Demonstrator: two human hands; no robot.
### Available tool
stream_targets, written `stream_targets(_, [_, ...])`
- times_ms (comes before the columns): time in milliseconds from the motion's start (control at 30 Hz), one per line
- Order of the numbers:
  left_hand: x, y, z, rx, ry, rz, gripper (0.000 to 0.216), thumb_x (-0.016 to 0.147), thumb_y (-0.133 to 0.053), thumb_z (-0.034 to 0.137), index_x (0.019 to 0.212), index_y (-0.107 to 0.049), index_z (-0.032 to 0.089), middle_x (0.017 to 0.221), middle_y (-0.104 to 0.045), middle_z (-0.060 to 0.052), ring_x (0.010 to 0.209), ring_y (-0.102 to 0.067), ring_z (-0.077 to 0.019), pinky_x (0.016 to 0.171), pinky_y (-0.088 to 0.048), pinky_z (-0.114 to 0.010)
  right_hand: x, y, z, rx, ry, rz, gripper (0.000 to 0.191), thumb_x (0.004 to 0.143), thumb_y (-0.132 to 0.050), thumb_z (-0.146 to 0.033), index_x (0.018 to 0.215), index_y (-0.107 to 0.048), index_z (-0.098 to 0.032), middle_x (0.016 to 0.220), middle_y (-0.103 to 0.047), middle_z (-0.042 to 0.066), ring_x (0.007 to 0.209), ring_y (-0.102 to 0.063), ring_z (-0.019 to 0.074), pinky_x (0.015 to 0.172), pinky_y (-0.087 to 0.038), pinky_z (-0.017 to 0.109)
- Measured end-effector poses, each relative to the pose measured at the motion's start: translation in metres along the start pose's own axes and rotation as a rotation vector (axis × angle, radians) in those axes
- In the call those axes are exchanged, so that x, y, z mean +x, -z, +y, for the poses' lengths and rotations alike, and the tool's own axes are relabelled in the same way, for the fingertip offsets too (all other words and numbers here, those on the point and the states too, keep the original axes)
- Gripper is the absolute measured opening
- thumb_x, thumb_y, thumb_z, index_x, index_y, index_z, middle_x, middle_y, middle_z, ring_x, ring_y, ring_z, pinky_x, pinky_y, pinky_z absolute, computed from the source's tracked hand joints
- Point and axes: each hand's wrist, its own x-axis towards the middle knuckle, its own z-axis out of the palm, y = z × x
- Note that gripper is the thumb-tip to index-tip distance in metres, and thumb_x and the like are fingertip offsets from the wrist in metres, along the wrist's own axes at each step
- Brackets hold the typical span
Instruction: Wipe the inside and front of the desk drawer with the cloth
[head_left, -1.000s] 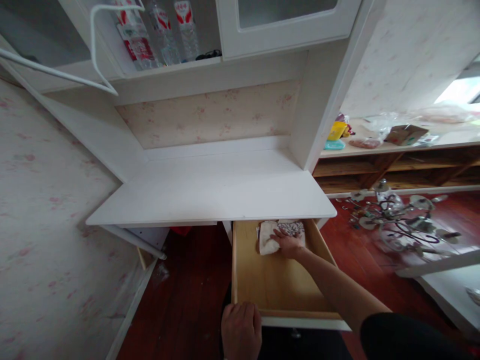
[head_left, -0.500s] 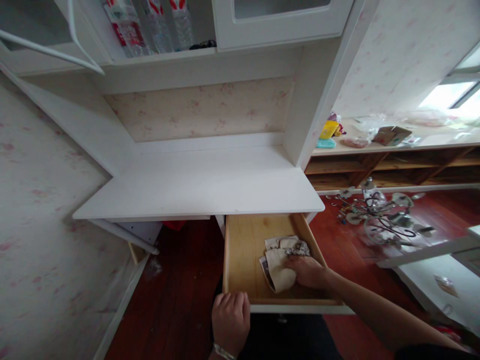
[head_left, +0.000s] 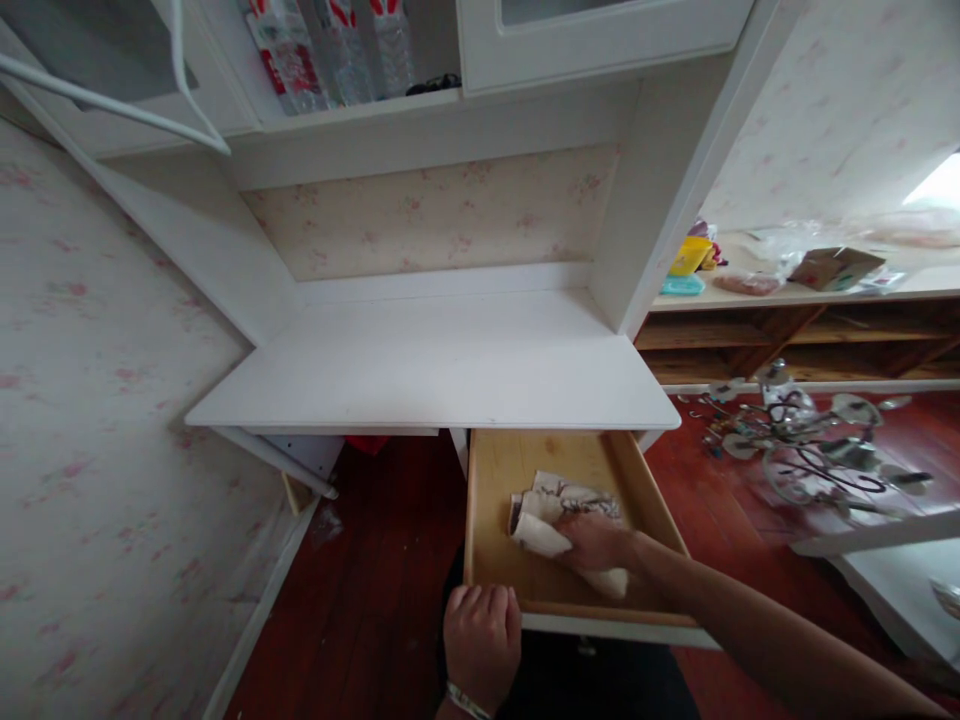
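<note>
Inside the pulled-out wooden drawer point(head_left: 499, 560) of a white desk point(head_left: 442, 370), my right hand point(head_left: 596, 540) is closed on a crumpled cream cloth point(head_left: 540, 535) with a dark printed pattern. The cloth bunches around the fingers against the drawer's bottom, and the palm hides part of it. My left hand point(head_left: 482, 635), with a band on the wrist, curls its fingers over the drawer's front edge near the left corner.
Plastic bottles point(head_left: 345, 50) stand in the upper cabinet, below which a white rod point(head_left: 180, 70) juts at upper left. A metal chandelier point(head_left: 817, 440) lies on the red wooden floor at right. Beyond it, a low shelf point(head_left: 750, 325) carries a cardboard box point(head_left: 836, 268) and plastic bags.
My right hand has shifted slightly left over the drawer's bottom, and the cloth has been turned and spread differently under it. My left hand keeps its hold. The view has swung a little left.
</note>
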Motion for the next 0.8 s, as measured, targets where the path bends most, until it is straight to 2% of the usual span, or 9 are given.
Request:
stream_targets(133, [-0.001,-0.004,-0.001,-0.013,0.014,0.01,0.02,0.086,-0.046,0.015,0.068,-0.053,0.022,0.061,-0.056,0.001,0.061,-0.053,-0.0145,0.068,-0.033,-0.034,0.031,-0.024,-0.056,-0.136,0.264,-0.059,0.035,0.065,-0.057,-0.029,0.098,-0.065,-0.021,0.096,-0.067,0.009,0.086,-0.064,0.0283,0.074,-0.047,0.04])
stream_targets(267, [-0.002,-0.006,-0.002,-0.006,0.018,0.033,0.019,0.085,-0.046,0.014,0.068,-0.051,0.022,0.06,-0.056,0.001,0.061,-0.052,-0.0147,0.069,-0.032,-0.034,0.062,-0.023,-0.087,-0.183,0.26,0.0,0.034,0.066,-0.058,-0.026,0.099,-0.063,-0.02,0.097,-0.066,0.009,0.085,-0.063,0.0267,0.074,-0.047,0.041])
stream_targets(433, [-0.001,-0.009,-0.003,-0.015,0.004,0.099,0.016,0.083,-0.047,0.014,0.07,-0.051,0.022,0.059,-0.055,0.001,0.059,-0.052,-0.0142,0.068,-0.034,-0.034,0.097,0.002,-0.074,-0.231,0.168,0.079,0.035,0.068,-0.06,-0.027,0.103,-0.061,-0.02,0.101,-0.064,0.011,0.092,-0.061,0.0289,0.08,-0.045,0.048])
stream_targets(533, [0.0,-0.012,-0.005,-0.008,-0.023,0.136,0.017,0.08,-0.048,0.012,0.067,-0.048,0.023,0.055,-0.052,0.002,0.055,-0.05,-0.0139,0.066,-0.034,-0.034,0.117,0.019,-0.057,-0.201,0.005,0.155,0.038,0.071,-0.058,-0.019,0.109,-0.059,-0.023,0.113,-0.059,0.011,0.104,-0.055,0.0288,0.085,-0.042,0.049])
stream_targets(600, [0.001,-0.014,-0.005,-0.001,-0.023,0.15,0.018,0.079,-0.047,0.01,0.067,-0.047,0.023,0.055,-0.051,0.002,0.054,-0.05,-0.014,0.065,-0.034,-0.034,0.129,0.028,-0.048,-0.166,-0.118,0.195,0.039,0.075,-0.054,-0.02,0.114,-0.057,-0.023,0.119,-0.057,0.012,0.108,-0.053,0.0299,0.084,-0.043,0.049])
stream_targets(700, [0.002,-0.015,-0.004,0.007,-0.003,0.146,0.018,0.079,-0.047,0.01,0.067,-0.046,0.023,0.055,-0.052,0.002,0.054,-0.05,-0.0146,0.065,-0.034,-0.034,0.141,0.033,-0.042,-0.134,-0.261,0.209,0.041,0.08,-0.052,-0.03,0.12,-0.053,-0.02,0.119,-0.056,0.016,0.106,-0.054,0.0329,0.076,-0.047,0.049])
stream_targets(800, [0.003,-0.013,-0.002,0.006,0.02,0.123,0.017,0.079,-0.048,0.011,0.067,-0.046,0.023,0.056,-0.052,0.002,0.055,-0.05,-0.0149,0.066,-0.034,-0.035,0.143,0.028,-0.042,-0.108,-0.313,0.173,0.045,0.077,-0.057,-0.034,0.12,-0.054,-0.021,0.117,-0.059,0.015,0.101,-0.057,0.0334,0.072,-0.049,0.047])
